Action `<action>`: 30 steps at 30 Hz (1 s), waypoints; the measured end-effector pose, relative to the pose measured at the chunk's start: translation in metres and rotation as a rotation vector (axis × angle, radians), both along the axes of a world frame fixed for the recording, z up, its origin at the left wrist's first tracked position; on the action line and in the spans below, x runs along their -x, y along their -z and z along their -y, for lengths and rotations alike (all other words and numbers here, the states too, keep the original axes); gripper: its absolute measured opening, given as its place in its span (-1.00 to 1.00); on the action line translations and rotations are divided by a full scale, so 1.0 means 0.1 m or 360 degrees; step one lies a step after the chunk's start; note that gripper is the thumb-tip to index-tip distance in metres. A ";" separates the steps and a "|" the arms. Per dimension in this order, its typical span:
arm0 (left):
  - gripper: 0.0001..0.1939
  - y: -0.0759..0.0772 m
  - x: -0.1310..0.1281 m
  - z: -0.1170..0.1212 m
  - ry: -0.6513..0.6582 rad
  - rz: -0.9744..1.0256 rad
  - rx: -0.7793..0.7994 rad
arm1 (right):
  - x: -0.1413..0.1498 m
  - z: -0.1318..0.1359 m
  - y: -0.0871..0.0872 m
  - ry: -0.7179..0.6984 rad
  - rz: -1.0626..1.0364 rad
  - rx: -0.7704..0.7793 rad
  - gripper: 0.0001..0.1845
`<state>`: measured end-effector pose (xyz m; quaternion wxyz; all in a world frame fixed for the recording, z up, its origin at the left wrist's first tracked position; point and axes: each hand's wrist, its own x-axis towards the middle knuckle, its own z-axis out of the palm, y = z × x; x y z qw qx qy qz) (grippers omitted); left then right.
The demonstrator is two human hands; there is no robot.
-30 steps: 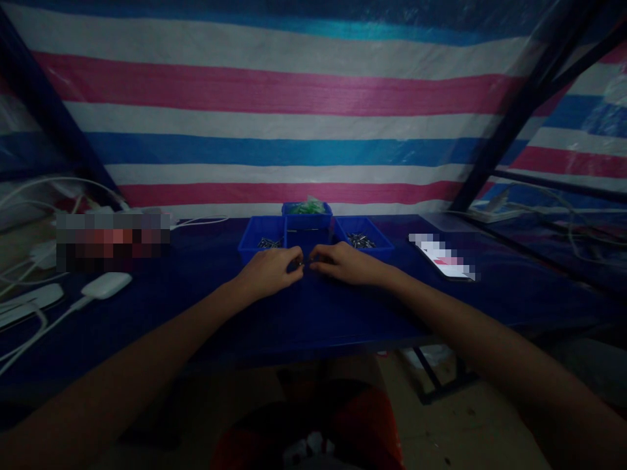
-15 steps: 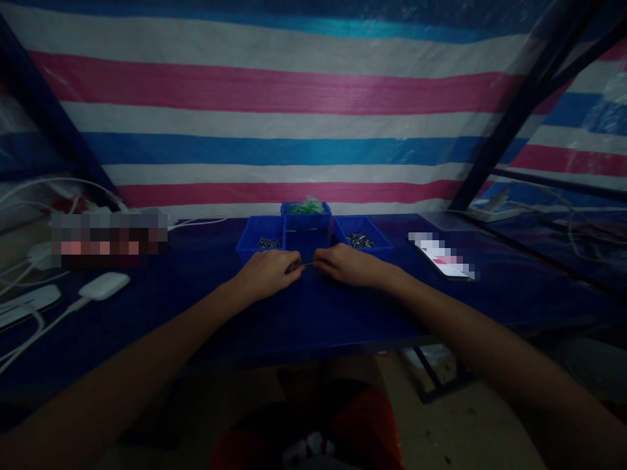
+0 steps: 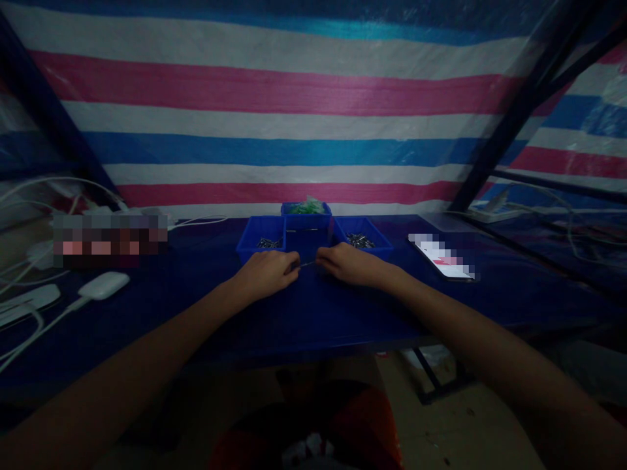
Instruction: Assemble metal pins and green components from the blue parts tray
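Note:
A thin, shiny rod (image 3: 307, 264) spans the gap between my two hands, just above the blue table; its exact kind is too small to make out. My left hand (image 3: 268, 273) pinches its left end with closed fingers. At the other end, my right hand (image 3: 349, 262) grips it the same way. Beyond the left hand sits a blue bin (image 3: 245, 236) with small metal parts (image 3: 269, 243). Another blue bin (image 3: 379, 234) with similar metal parts (image 3: 360, 240) stands beyond the right hand. Between the bins, a slim dark stick (image 3: 302, 230) lies farther back.
A third blue bin (image 3: 305, 219) at the back holds green pieces in clear plastic (image 3: 306, 207). To the right lies a phone (image 3: 443, 258). White chargers (image 3: 104, 286) and cables (image 3: 44, 336) are on the left. The table's front edge (image 3: 313, 352) runs below my forearms.
My hands have drawn slightly apart, so more of the thin rod shows between them. The bins and the phone have not moved.

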<state>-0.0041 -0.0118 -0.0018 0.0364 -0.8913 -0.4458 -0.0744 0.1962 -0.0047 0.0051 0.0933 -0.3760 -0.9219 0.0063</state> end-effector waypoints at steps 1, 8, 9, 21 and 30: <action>-0.76 0.00 0.00 0.00 -0.0004 -0.0009 -0.0002 | 0.00 0.00 0.00 0.0001 -0.0006 -0.0001 -0.76; -0.78 0.01 0.01 0.00 0.0004 -0.0052 -0.0052 | -0.01 0.00 -0.01 0.0005 -0.0016 0.0059 -0.76; -0.78 0.01 0.01 0.00 0.0005 -0.0047 -0.0064 | -0.01 0.00 -0.01 0.0006 -0.0016 0.0062 -0.76; -0.90 0.01 0.00 0.04 0.0340 0.0246 -0.0099 | -0.02 -0.01 0.01 -0.0099 0.0024 0.0114 -0.81; -0.86 0.00 0.00 0.03 0.0205 0.0149 -0.0157 | -0.02 0.00 0.01 -0.0035 0.0060 0.0013 -0.80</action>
